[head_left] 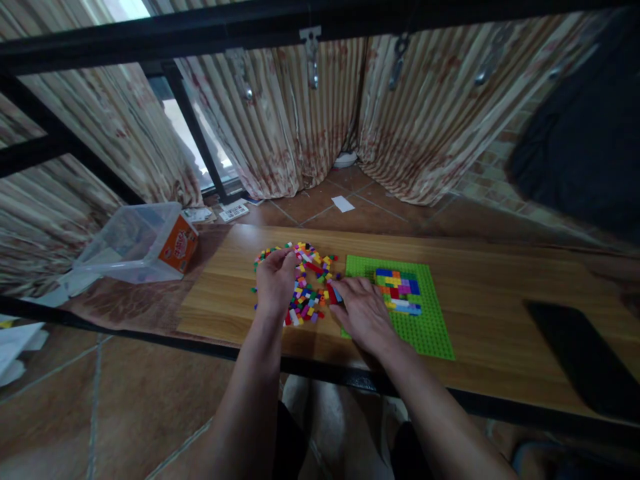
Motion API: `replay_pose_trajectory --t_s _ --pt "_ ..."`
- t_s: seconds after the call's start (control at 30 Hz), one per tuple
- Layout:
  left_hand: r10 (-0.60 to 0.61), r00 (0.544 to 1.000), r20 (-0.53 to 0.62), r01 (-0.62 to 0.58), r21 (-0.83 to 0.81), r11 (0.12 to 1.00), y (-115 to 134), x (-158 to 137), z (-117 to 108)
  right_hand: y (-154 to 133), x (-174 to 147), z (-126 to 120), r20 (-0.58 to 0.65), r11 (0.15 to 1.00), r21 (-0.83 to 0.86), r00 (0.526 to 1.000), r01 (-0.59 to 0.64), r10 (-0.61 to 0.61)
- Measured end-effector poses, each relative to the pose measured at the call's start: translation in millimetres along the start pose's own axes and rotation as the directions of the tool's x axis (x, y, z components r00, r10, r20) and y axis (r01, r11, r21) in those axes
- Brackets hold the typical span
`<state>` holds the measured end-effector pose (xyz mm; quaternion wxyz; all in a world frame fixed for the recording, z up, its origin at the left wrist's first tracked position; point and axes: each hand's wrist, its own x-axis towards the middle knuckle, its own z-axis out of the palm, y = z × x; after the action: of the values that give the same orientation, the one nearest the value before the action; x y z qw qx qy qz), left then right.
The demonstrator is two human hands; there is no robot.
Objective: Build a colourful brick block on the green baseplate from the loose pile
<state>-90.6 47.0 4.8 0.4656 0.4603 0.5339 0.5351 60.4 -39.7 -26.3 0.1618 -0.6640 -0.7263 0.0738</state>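
Bricks [304, 311]: likely light, stiff, slick; best pinched by sides.
Left hand [275, 283] above them, hold unclear; right hand [364, 310], apart, clasping red brick [331, 293] beside board's [431, 333] left edge.

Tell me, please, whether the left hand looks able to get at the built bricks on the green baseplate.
Probably not straight across: the right hand lies between the left hand and the built bricks, though lifting over it might work.
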Motion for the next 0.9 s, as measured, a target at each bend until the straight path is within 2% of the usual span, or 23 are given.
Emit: replay_pose_trajectory --t_s 0.27,0.47,0.63,0.9 --pt "-0.021 1.0 0.021 0.022 -0.069 0.997 0.8 -0.9 -0.6 -1.8 7.7 0.0 0.044 0.996 -0.088 0.999 -0.027 0.031" --pt "-0.027 0.999 0.016 0.028 -0.058 0.998 0.6 -0.3 -0.6 -1.8 9.0 4.1 -0.006 0.999 -0.045 1.0 -0.007 0.007" --pt "-0.007 1.0 0.018 0.007 -0.001 1.0 1.6 -0.9 1.2 -0.1 11.6 13.5 -0.101 1.0 0.029 0.995 -0.003 0.005" --pt "0.055 0.995 0.085 -0.064 0.113 0.991 -2.9 0.1 1.0 -0.1 17.4 12.8 -0.181 0.998 0.064 0.983 -0.017 0.029"
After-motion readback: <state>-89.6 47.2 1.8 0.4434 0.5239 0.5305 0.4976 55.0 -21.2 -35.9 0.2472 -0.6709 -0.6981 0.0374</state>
